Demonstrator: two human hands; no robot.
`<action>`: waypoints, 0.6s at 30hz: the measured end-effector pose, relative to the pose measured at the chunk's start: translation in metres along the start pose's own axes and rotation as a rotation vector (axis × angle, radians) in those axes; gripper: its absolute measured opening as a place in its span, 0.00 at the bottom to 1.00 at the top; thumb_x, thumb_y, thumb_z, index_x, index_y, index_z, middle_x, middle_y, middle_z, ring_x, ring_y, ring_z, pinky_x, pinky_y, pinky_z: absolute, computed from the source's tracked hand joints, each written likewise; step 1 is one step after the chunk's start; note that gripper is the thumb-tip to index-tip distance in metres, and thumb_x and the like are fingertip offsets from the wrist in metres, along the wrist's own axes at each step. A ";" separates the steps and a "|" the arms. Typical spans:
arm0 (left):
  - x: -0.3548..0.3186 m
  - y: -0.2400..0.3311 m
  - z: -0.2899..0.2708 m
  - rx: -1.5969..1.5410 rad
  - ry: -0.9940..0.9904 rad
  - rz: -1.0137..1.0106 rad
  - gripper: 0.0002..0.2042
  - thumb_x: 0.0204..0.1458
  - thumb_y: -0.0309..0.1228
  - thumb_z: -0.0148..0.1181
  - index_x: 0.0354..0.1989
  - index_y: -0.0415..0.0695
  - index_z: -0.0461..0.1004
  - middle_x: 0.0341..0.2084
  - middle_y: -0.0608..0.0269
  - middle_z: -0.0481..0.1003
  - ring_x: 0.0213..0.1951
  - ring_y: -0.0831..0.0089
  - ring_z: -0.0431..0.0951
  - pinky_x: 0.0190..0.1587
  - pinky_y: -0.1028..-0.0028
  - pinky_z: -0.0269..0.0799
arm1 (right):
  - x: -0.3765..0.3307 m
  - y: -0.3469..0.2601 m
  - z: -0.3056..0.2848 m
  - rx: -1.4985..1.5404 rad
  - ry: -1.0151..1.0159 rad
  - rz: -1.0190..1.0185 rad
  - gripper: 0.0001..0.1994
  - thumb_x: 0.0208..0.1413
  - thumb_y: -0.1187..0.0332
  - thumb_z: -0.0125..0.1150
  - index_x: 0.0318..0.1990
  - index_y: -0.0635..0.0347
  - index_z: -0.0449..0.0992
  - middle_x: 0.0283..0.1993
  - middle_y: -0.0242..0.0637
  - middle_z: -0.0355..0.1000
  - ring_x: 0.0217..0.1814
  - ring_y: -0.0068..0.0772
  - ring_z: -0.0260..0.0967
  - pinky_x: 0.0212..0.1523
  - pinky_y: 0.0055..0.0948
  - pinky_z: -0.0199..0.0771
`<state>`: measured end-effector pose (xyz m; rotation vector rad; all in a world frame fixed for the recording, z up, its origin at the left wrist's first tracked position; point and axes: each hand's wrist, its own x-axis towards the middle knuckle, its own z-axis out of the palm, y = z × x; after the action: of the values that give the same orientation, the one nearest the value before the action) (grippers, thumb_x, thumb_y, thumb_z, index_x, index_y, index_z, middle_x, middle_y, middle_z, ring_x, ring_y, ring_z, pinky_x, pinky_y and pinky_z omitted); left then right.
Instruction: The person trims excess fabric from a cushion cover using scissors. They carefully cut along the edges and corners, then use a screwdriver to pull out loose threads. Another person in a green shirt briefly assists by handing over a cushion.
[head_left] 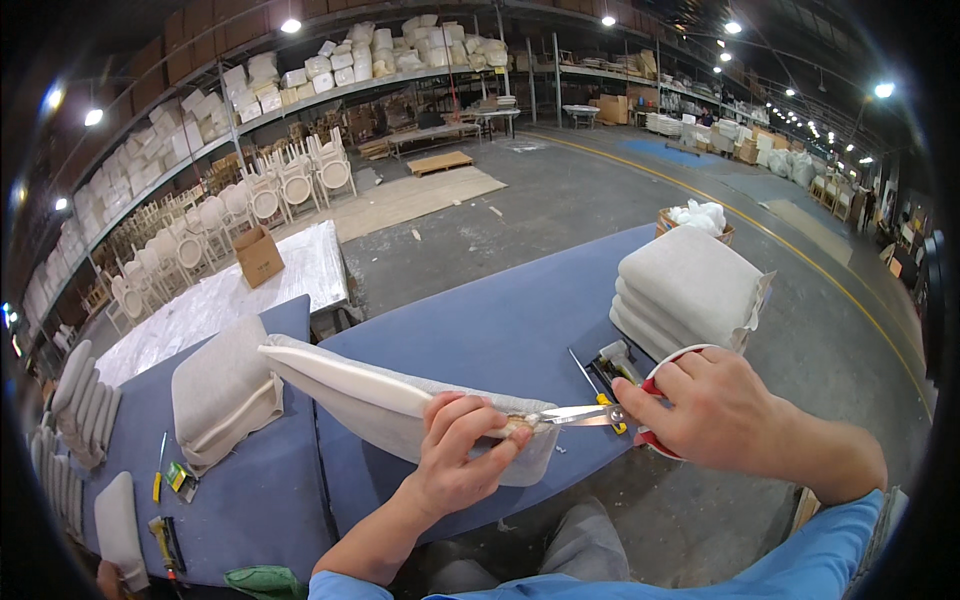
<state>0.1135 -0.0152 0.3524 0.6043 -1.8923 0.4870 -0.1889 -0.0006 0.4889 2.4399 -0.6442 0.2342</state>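
A grey fabric-covered seat cushion (360,392) stands tilted on its edge at the front of the blue table. My left hand (462,450) grips its near right corner, fingers pinching the fabric edge. With my right hand (705,405) I hold scissors (585,414) with red and white handles, the fingers through the loops. The blades reach the fabric at that corner, just beside my left fingertips. How far apart the blades are is hard to make out. Behind the scissors lie a staple gun (618,358) and a yellow-handled screwdriver (590,378) on the table.
Stacked grey cushions (685,290) stand at the table's right end, before a box of white stuffing (697,217). On the left table (285,500) are more cushions (225,390), a screwdriver (160,465) and a green-yellow box (182,482). Chair frames (265,200) stand beyond a plastic-covered platform (210,310).
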 end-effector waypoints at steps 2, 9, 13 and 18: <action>0.002 -0.001 -0.002 -0.020 -0.011 -0.005 0.14 0.43 0.24 0.74 0.40 0.53 0.85 0.41 0.66 0.73 0.47 0.62 0.76 0.55 0.57 0.71 | 0.005 -0.004 -0.008 -0.085 -0.027 -0.030 0.17 0.57 0.65 0.64 0.53 0.59 0.82 0.31 0.34 0.74 0.32 0.35 0.78 0.32 0.33 0.77; 0.002 -0.004 -0.003 -0.038 -0.045 -0.018 0.19 0.40 0.24 0.71 0.44 0.53 0.85 0.42 0.66 0.72 0.49 0.61 0.75 0.56 0.55 0.69 | 0.004 -0.024 -0.003 -0.114 -0.062 0.048 0.18 0.59 0.64 0.63 0.55 0.62 0.82 0.30 0.36 0.74 0.30 0.34 0.77 0.29 0.31 0.75; 0.004 -0.005 -0.004 -0.021 -0.049 -0.023 0.15 0.41 0.22 0.73 0.40 0.52 0.86 0.40 0.65 0.73 0.47 0.60 0.77 0.53 0.56 0.70 | -0.004 -0.036 0.014 0.068 -0.036 0.180 0.21 0.59 0.59 0.66 0.56 0.62 0.80 0.28 0.37 0.73 0.28 0.35 0.76 0.26 0.32 0.74; 0.004 -0.006 -0.001 -0.020 -0.046 -0.023 0.14 0.42 0.23 0.74 0.39 0.52 0.86 0.40 0.65 0.73 0.47 0.60 0.77 0.52 0.57 0.70 | -0.015 -0.050 0.040 0.345 -0.003 0.338 0.25 0.57 0.54 0.72 0.56 0.62 0.79 0.25 0.36 0.72 0.24 0.35 0.74 0.24 0.31 0.73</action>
<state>0.1165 -0.0196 0.3573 0.6277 -1.9302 0.4421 -0.1766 0.0169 0.4262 2.6407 -1.0960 0.5139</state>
